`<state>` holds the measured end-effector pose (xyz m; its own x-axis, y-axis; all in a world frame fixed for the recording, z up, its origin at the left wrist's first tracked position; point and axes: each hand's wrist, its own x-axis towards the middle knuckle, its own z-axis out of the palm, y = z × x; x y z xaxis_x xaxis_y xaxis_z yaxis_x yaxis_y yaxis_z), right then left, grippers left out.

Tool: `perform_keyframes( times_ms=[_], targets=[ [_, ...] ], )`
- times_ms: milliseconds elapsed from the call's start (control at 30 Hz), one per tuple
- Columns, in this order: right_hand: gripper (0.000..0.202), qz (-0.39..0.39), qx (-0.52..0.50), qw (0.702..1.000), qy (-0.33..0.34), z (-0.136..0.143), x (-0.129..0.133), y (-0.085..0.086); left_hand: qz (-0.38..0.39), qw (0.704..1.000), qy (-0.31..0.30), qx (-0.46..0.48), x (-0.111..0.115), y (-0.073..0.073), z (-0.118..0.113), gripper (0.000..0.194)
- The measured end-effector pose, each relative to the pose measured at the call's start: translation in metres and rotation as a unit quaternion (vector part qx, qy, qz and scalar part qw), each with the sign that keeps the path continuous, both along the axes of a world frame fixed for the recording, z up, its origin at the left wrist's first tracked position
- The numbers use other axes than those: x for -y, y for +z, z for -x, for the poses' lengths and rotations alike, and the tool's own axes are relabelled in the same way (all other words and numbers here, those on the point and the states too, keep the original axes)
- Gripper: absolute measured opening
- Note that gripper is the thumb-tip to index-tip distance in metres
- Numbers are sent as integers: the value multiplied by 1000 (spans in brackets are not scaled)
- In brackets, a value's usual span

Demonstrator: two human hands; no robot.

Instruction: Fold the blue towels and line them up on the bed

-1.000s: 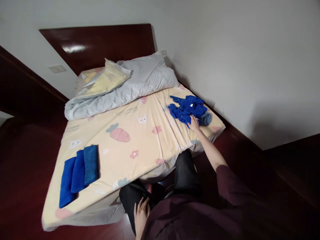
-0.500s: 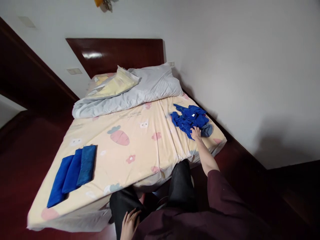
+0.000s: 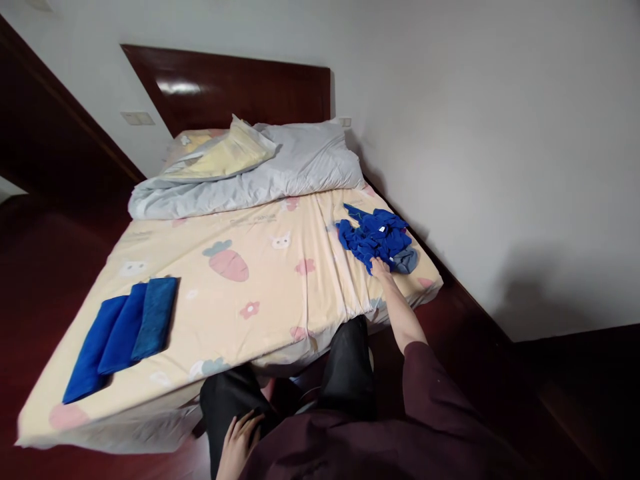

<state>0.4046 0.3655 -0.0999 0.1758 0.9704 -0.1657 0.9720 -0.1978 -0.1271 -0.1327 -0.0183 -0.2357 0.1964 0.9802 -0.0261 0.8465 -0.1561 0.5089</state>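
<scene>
A crumpled pile of bright blue cloth (image 3: 376, 232) with small white tags lies near the bed's right edge. My right hand (image 3: 381, 267) reaches to its near side, fingers closed on the blue cloth there. Just right of that hand is a bunched grey-blue cloth (image 3: 405, 261), partly against the pile. My left hand (image 3: 240, 440) rests on my left thigh with its fingers stretched out, holding nothing. Three folded blue cloths, which look like towels (image 3: 123, 337), lie side by side, partly overlapping, at the left front of the bed.
The bed (image 3: 270, 287) has a cream sheet with carrot, flower and animal prints. A rolled-back white quilt (image 3: 310, 160) with a pale yellow part lies before the dark wooden headboard (image 3: 250, 97). A white wall (image 3: 500, 153) stands to the right. My knees are against the bed's front edge.
My right hand's fingers have closed on the near edge of the blue cloth. The view has shifted slightly, so everything sits a little further left. My left hand stays on my thigh.
</scene>
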Motion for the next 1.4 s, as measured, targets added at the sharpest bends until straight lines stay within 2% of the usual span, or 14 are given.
perform_keyframes(
  times_ms=[100,200,333,467,533,600,667,767,933,1033,1133,1200,1300,1400],
  targets=[
    [38,9,-4,1000,-21,-3,7,2,1,1000,5,3,-2,-3,-2,37],
    [32,24,-21,999,-11,-3,41,-7,2,1000,6,-1,-3,-2,-3,36],
    [25,54,-59,997,15,8,120,-31,17,1000,-1,-3,-4,0,-3,40],
    [23,80,-104,990,49,38,205,-61,53,998,-16,21,-8,5,-11,40],
    [24,60,-146,986,59,59,239,-73,82,995,-31,55,-12,11,-18,41],
    [24,-3,-183,980,73,81,263,-77,109,989,-45,95,-18,21,-27,42],
    [25,-84,-205,970,101,104,277,-70,117,983,-59,130,-26,36,-37,42],
    [25,-169,-250,941,151,136,283,-45,85,978,-71,174,-44,68,-57,40],
    [28,-231,-336,890,203,166,279,9,27,957,-116,264,-85,129,-112,43],
    [28,-245,-387,868,191,174,280,35,28,922,-161,350,-103,156,-149,54],
    [26,-241,-436,850,170,183,287,56,-5,906,-169,387,-108,170,-178,69],
    [25,-236,-457,840,173,192,296,66,-44,912,-142,382,-107,174,-187,64],
    [22,-230,-472,827,200,206,310,70,-65,922,-87,372,-105,180,-183,45],
    [25,-241,-510,806,179,211,309,59,-60,927,-25,368,-103,189,-163,39]
  ],
)
